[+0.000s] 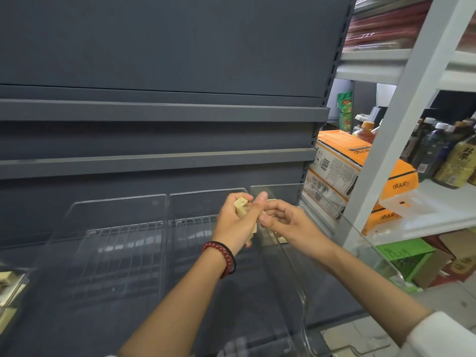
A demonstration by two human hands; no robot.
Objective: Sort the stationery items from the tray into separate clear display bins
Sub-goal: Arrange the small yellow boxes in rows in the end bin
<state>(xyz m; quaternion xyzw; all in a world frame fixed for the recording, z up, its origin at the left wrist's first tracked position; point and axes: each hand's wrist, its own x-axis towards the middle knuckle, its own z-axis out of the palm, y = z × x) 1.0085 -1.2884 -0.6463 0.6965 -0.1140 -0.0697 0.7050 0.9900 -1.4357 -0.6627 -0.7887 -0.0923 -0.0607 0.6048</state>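
Left hand (233,224) grips cream blocks (240,205) while right hand (286,225) pinches one, best lowered gently, flat, into the clear bin (299,282) below.

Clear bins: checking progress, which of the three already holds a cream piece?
The rightmost bin, below the right hand: a cream block lies in it; the left bin and middle bin show only ribbed floors.

It was a shop: grey metal shelves (159,113) stood in front, and a white rack (386,63) held bottles (435,150) and orange cartons (360,163).
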